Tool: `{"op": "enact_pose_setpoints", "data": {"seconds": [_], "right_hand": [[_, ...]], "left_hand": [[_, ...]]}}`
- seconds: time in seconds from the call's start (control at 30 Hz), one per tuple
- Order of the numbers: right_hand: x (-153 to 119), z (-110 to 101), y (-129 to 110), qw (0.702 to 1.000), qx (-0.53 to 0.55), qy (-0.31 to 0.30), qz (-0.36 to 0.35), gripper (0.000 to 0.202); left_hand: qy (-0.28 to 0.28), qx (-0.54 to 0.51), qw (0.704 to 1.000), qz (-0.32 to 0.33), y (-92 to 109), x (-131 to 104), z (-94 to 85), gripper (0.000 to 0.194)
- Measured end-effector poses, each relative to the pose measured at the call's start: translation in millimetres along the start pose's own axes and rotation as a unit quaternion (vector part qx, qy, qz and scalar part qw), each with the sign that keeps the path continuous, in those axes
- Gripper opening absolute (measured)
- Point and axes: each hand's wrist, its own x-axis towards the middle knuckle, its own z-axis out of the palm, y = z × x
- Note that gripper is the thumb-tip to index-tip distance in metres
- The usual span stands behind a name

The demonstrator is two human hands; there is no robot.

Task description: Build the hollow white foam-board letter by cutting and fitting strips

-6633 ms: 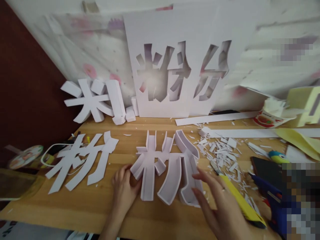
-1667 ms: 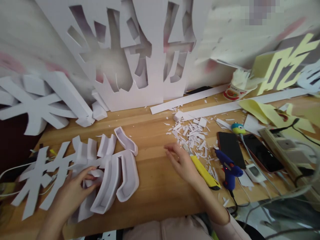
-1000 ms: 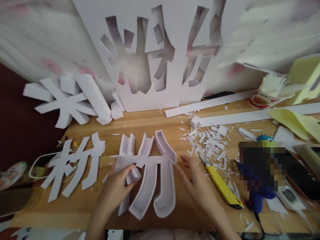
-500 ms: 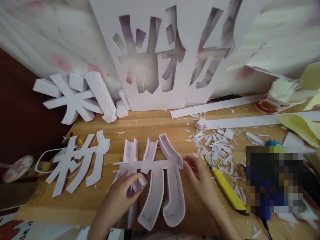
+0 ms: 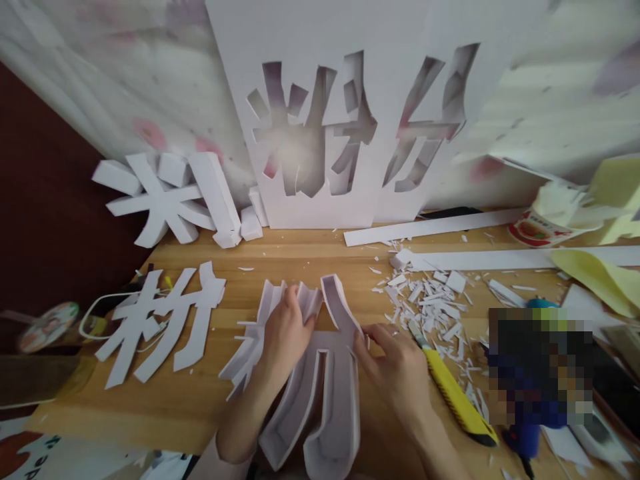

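Observation:
A hollow white foam-board character (image 5: 336, 373) with raised side walls sits in front of me, its open side up and its lower strokes toward me. My left hand (image 5: 290, 327) curls over its upper middle, fingers closed around a wall beside a short stroke, and hides part of the left half. With thumb and fingers my right hand (image 5: 395, 353) pinches the wall at the right end of the crossbar. A yellow utility knife (image 5: 457, 393) lies to the right of my right hand.
Flat white cut-out character pieces (image 5: 160, 327) lie at left. Behind them stands a thick white character (image 5: 163, 200). A stencil board (image 5: 320, 210) leans at the back. Foam scraps (image 5: 430, 300), long strips (image 5: 500, 259), a paper tub (image 5: 537, 223) and a partly pixelated blue tool (image 5: 523, 440) are at right.
My left hand has moved up from a small bent foam piece, now out of sight, to the character's upper part. My right hand has closed on its right edge. The character has shifted toward me.

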Motion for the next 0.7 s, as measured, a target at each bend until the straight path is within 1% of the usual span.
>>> {"op": "enact_pose_setpoints", "data": {"seconds": [0.07,0.13,0.2,0.23,0.27,0.33,0.4,0.47,0.5,0.53,0.57,0.63,0.67,0.7], "right_hand": [[2.3,-4.0,9.9,0.999,0.015,-0.011,-0.030,0.037],[10.5,-0.7,23.6,0.998,0.021,-0.051,-0.038,0.047],[19.7,10.9,32.7,0.994,0.015,-0.091,-0.061,0.049],[22.5,19.4,33.5,0.990,0.015,-0.113,-0.087,0.046],[23.6,29.3,31.5,0.982,0.019,-0.143,-0.124,0.042],[21.2,50.8,21.5,0.952,0.030,-0.212,-0.219,0.037],[17.9,70.3,11.5,0.917,0.031,-0.267,-0.295,0.042],[22.8,82.5,10.9,0.896,0.017,-0.297,-0.331,0.052],[30.3,84.7,15.3,0.895,0.004,-0.300,-0.329,0.057],[41.2,84.4,22.1,0.902,-0.012,-0.295,-0.316,0.061],[54.7,82.1,30.0,0.917,-0.032,-0.278,-0.285,0.062],[83.6,75.8,42.3,0.951,-0.073,-0.224,-0.201,0.061],[95.6,74.1,43.7,0.961,-0.086,-0.202,-0.171,0.061],[104.1,74.7,40.8,0.966,-0.092,-0.187,-0.156,0.063]], "left_hand": [[0.003,-0.007,1.000,-0.014,-3.9,0.7,-4.9,0.048],[0.025,-0.028,0.999,-0.037,-12.2,-3.8,-17.9,0.048],[0.067,-0.076,0.992,-0.076,-24.8,-10.9,-35.1,0.053],[0.088,-0.101,0.987,-0.089,-32.2,-14.5,-43.9,0.055],[0.105,-0.129,0.981,-0.097,-39.8,-18.0,-52.3,0.057],[0.135,-0.176,0.970,-0.095,-54.5,-23.8,-66.7,0.065],[0.145,-0.182,0.969,-0.089,-65.9,-28.3,-77.1,0.072],[0.146,-0.178,0.968,-0.096,-73.4,-32.3,-83.2,0.077],[0.148,-0.173,0.968,-0.102,-76.1,-34.2,-84.8,0.079],[0.148,-0.167,0.969,-0.108,-78.3,-35.9,-85.6,0.080],[0.147,-0.158,0.970,-0.113,-80.3,-37.2,-85.8,0.080],[0.145,-0.138,0.973,-0.114,-84.0,-38.7,-85.2,0.079],[0.143,-0.129,0.975,-0.112,-85.6,-38.9,-84.9,0.078],[0.140,-0.122,0.977,-0.109,-86.9,-38.8,-84.9,0.077]]}}
